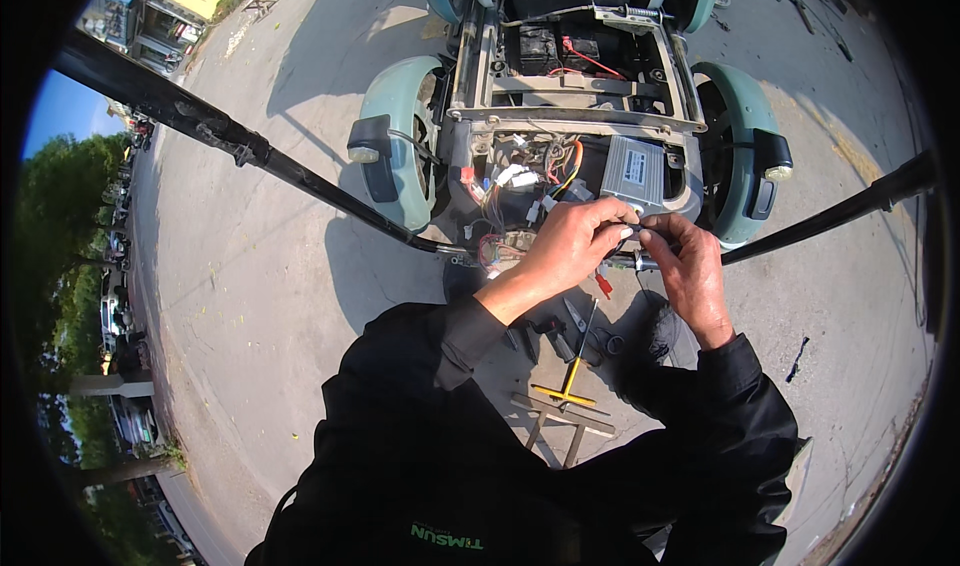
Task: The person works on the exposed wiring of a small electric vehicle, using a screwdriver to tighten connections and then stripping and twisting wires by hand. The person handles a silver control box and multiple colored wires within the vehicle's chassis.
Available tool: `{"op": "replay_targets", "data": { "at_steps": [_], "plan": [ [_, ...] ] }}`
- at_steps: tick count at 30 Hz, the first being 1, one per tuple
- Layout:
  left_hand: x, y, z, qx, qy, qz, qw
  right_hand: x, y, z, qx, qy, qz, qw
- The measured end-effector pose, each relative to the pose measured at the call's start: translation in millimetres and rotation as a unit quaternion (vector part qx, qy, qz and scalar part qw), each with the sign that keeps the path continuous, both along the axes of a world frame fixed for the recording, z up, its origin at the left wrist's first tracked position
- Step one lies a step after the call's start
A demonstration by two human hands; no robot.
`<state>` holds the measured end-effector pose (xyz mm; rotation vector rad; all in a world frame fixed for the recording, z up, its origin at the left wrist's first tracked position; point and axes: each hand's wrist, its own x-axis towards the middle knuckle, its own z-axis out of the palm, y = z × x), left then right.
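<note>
One dark wire (638, 227) between one left hand (567, 249), one right hand (692, 274)

We see pale teal fenders (405, 191) with black lamp mounts (375, 156). The box (650, 161) is silver-grey, lined with ridges, its label (634, 171) white. White connectors (518, 177) sit among red, yellow and pale wires (571, 169). The batteries (537, 48) are black, the lead (597, 61) across them red. Below, we find a red plug (603, 285) and a yellow-handled tool (565, 397). Our jacket (400, 436) is black with green lettering. The held cable (634, 227), mostly hidden, looks black to us.
</note>
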<state>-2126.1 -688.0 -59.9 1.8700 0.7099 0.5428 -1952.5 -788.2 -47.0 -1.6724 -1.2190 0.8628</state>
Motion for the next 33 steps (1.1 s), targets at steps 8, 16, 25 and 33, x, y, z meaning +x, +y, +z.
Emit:
{"op": "replay_targets", "data": {
  "at_steps": [8, 16, 25, 33],
  "plan": [
    [-0.6, -0.3, -3.9, -0.002, -0.020, 0.014, 1.000, -2.4, 0.3, -12.5, 0.034, 0.036, -0.018, 0.999],
    [-0.1, -1.2, 0.2, 0.026, 0.005, 0.017, 1.000, -1.5, 1.0, -11.3, 0.024, 0.005, -0.021, 0.999],
    [1.1, -1.2, -3.4, 0.026, -0.010, 0.012, 1.000, 0.0, 1.0, -11.3, 0.028, 0.003, -0.012, 1.000],
    [1.0, -2.9, -1.8, 0.010, 0.002, 0.014, 1.000, 0.2, 1.1, -9.2, 0.022, -0.003, -0.010, 1.000]
  ]
}}
